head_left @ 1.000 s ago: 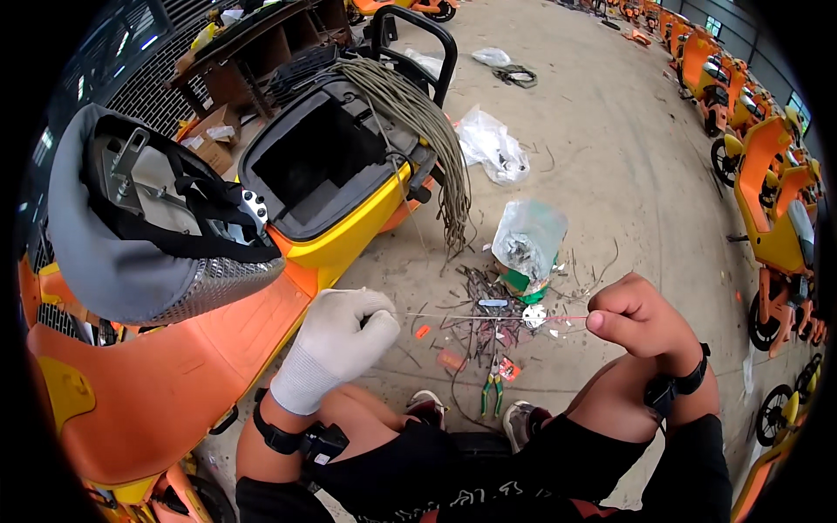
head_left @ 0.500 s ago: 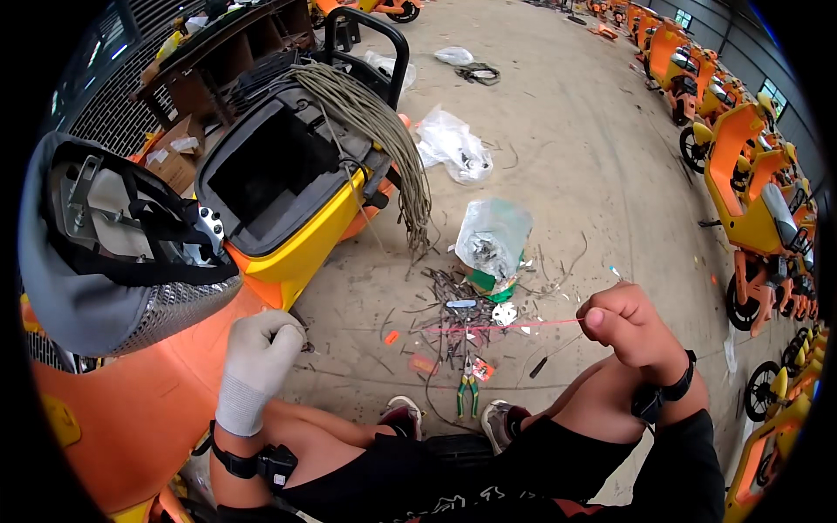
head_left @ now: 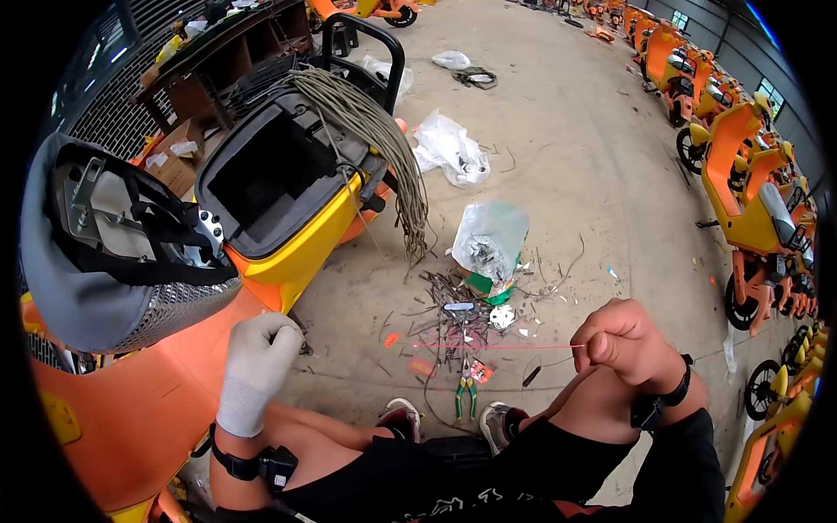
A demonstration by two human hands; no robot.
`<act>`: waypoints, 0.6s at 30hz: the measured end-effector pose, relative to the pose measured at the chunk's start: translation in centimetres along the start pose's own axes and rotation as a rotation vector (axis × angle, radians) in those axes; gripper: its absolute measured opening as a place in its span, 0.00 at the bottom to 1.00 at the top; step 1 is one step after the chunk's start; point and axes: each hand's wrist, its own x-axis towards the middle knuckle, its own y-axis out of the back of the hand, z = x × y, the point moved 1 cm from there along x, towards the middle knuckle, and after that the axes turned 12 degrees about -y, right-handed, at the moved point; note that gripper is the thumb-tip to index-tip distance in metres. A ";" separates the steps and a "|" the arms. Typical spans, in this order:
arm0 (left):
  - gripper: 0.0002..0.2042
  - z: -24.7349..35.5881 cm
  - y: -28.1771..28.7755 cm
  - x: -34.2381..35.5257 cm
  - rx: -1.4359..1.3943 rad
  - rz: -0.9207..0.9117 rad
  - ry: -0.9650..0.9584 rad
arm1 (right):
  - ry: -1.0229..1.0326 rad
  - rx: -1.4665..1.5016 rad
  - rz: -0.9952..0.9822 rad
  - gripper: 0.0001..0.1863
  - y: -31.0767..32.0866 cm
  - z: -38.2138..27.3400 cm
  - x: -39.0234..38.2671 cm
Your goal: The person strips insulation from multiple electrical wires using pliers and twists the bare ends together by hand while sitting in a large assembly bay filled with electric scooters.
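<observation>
My right hand [head_left: 623,342] is bare and closed, pinching the end of a thin red wire or thread [head_left: 497,347]. The red strand runs nearly level to the left, above the littered floor, and fades from sight before it reaches my other hand. My left hand [head_left: 264,349] wears a pale knitted glove and is closed in a pinch beside the orange seat body of a scooter [head_left: 166,366]. What its fingers hold, if anything, is too small to make out. Green-handled pliers [head_left: 466,397] lie on the floor between my shoes.
Cut dark wire scraps [head_left: 440,301] litter the floor around a clear plastic bag [head_left: 490,240] and a white round piece [head_left: 501,316]. At left stands an open grey-lined yellow bin [head_left: 305,261] with coiled rope [head_left: 384,131] and a grey bag [head_left: 83,305]. Orange scooters [head_left: 741,209] line the right.
My right hand has lowered slightly and shifted a little left. The red strand, slanted before, is now almost level. My left hand has barely moved.
</observation>
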 end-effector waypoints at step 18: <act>0.10 1.3 -0.9 -0.2 0.082 0.048 -0.138 | 0.253 0.275 -0.045 0.26 -1.2 1.0 -0.7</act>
